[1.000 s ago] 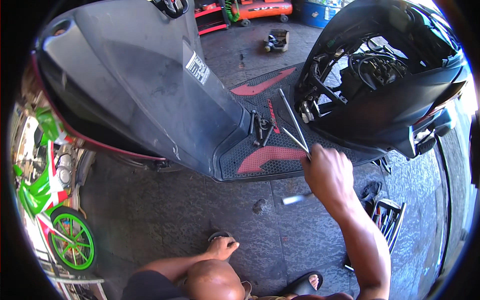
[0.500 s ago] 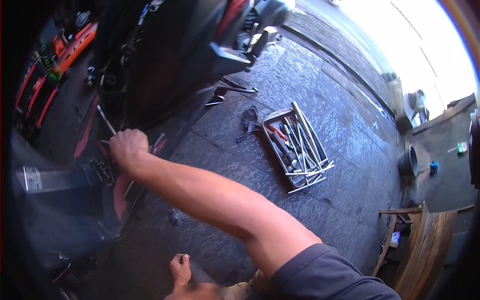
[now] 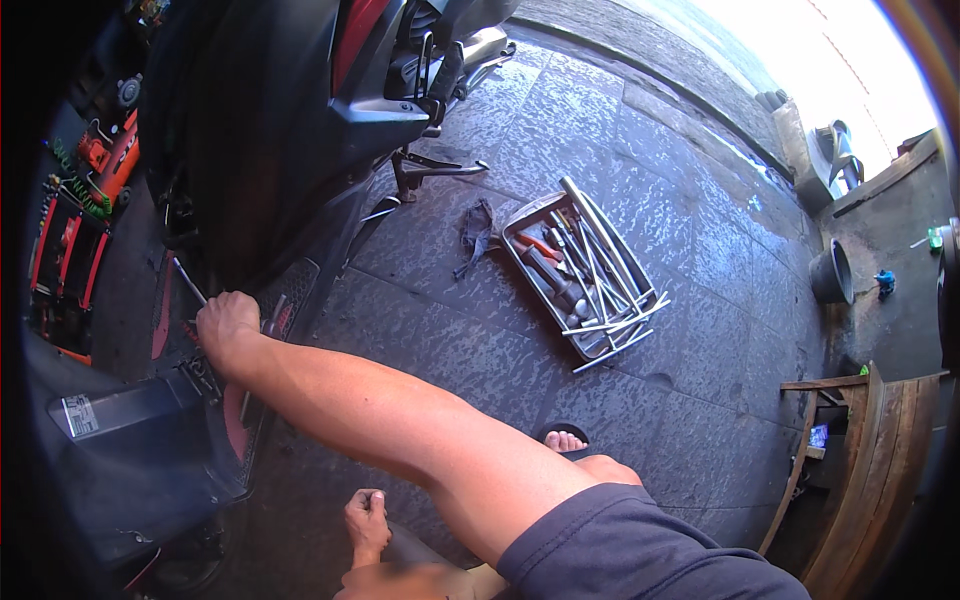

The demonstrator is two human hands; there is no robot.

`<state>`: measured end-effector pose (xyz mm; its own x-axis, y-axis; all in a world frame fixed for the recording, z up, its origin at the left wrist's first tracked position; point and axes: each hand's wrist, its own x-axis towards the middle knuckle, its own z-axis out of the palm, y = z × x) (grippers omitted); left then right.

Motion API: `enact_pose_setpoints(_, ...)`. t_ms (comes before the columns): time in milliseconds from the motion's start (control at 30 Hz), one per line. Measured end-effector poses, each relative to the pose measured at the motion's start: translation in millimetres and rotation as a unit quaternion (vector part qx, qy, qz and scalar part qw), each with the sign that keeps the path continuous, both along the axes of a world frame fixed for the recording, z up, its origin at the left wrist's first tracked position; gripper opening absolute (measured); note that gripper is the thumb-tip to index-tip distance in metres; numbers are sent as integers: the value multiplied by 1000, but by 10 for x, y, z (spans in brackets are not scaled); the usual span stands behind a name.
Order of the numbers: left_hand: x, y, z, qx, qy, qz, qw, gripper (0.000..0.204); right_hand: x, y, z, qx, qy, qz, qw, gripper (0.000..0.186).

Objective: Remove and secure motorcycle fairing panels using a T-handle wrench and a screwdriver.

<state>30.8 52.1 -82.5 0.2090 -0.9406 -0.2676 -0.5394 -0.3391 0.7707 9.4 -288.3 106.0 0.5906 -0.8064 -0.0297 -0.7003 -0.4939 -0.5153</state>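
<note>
My right arm stretches across to the left, and my right hand (image 3: 230, 325) is closed around a slim metal bar (image 3: 188, 280), whose upper end sticks out past the fingers. Its far end is hidden, so the exact kind of tool does not show. The hand is over the footboard of a dark motor scooter (image 3: 270, 130), between red mat pieces (image 3: 162, 310). Low in the picture, my left hand (image 3: 368, 520) is held apart from the scooter with fingers curled and thumb against them. Whatever it may hold is hidden.
A metal tray (image 3: 590, 345) of wrenches, rods and pliers lies on the stone floor, with a dark rag (image 3: 478, 235) beside it. A wooden bench (image 3: 865, 480) and a dark bucket (image 3: 832, 272) stand at right. Red-orange equipment (image 3: 118, 165) is at far left.
The view has shifted, so the scooter and tray appear farther left. My right hand keeps its grip on the bar over the footboard. A sandalled foot now shows below the tray.
</note>
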Motion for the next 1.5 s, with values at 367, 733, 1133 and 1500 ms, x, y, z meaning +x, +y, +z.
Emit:
enact_pose_setpoints(367,-271,-223,414,118,52,62,990,18,-45,-3,-71,-30,-3,-24,999,22)
enact_pose_setpoints(733,-236,-195,291,92,29,53,994,18,-71,-25,-2,19,15,-16,1000,36)
enact_pose_setpoints(1133,-413,-304,202,83,34,18,996,17,105,30,-97,-10,-46,-24,999,25)
enact_pose_setpoints(1500,-443,-350,329,145,5,40,989,18,100,119,-101,-29,-45,3,999,26)
